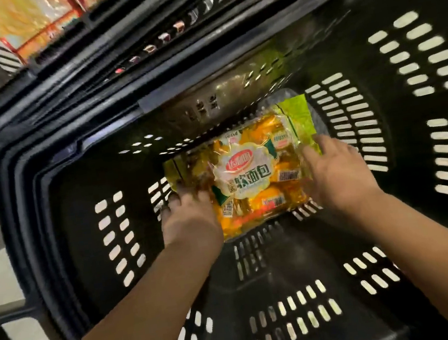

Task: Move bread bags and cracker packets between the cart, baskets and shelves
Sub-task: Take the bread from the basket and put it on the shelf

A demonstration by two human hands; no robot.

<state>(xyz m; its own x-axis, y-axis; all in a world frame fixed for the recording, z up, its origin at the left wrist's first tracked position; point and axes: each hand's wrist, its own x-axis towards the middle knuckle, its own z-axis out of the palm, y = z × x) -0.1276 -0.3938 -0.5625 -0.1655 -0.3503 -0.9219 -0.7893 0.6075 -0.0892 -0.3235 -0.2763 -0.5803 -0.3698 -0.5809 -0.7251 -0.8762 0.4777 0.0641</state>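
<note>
One bread bag (249, 175) sits in one basket (300, 251), gripped by left hand (189, 218) and right hand (339, 176).

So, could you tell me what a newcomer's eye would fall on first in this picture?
The bright yellow and green bread bag stands out, low down toward the far wall of the black slotted basket. The left hand and right hand hold it at either side, with the forearms reaching in from the near edge.
</note>
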